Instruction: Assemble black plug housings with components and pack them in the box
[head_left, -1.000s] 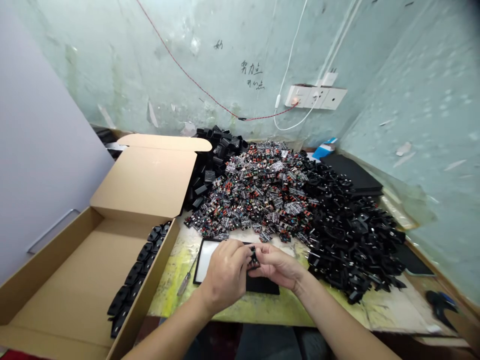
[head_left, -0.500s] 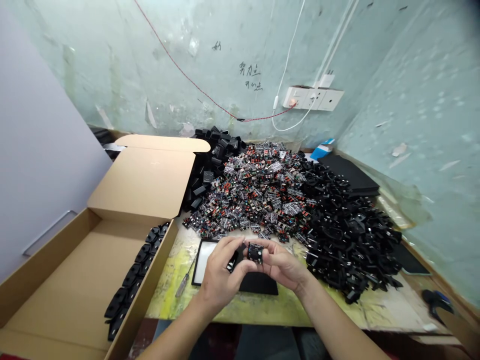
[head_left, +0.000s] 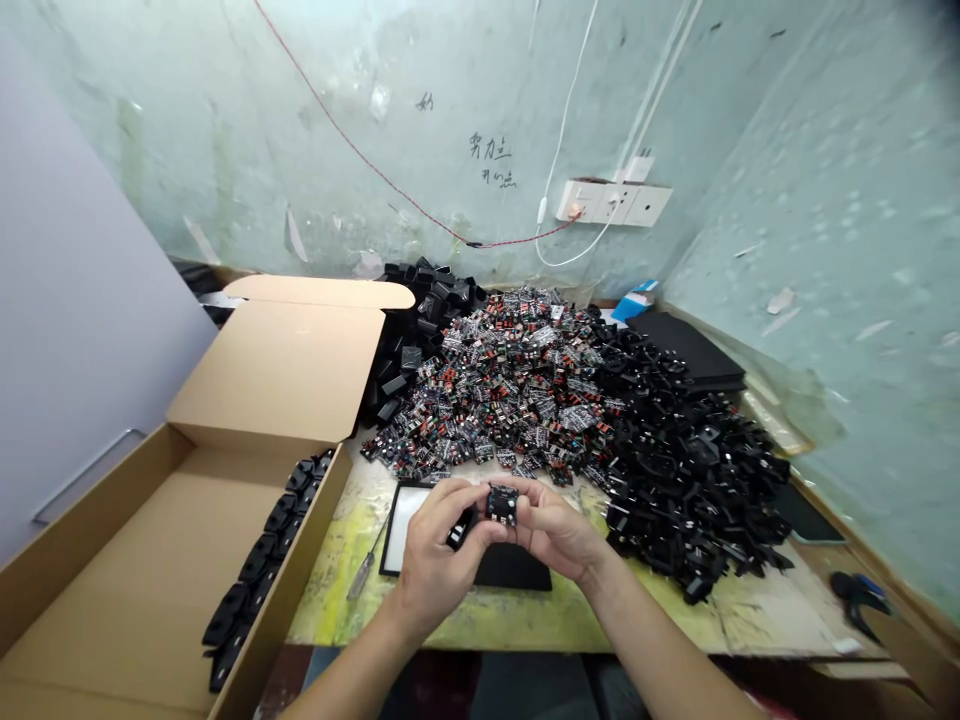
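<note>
My left hand point(head_left: 435, 555) and my right hand point(head_left: 556, 535) meet just above the table's front edge. Both pinch a small black plug part with a circuit board in it point(head_left: 501, 505), its board face turned towards me. A second black piece point(head_left: 459, 532) sits under my left fingers. Beneath the hands lies a flat black-framed tray point(head_left: 420, 520) with a white inner panel. Right behind the hands spreads a heap of small circuit boards point(head_left: 510, 400).
An open cardboard box point(head_left: 150, 560) at the left holds a row of black finished parts point(head_left: 262, 550) along its right wall. A pile of black plug shells point(head_left: 690, 470) fills the right. A screwdriver point(head_left: 365, 567) lies left of the tray. Black housings point(head_left: 420, 310) are stacked behind.
The hands have parted slightly and turned the part, so its board face now shows between the fingers. The view has shifted a little to the right.
</note>
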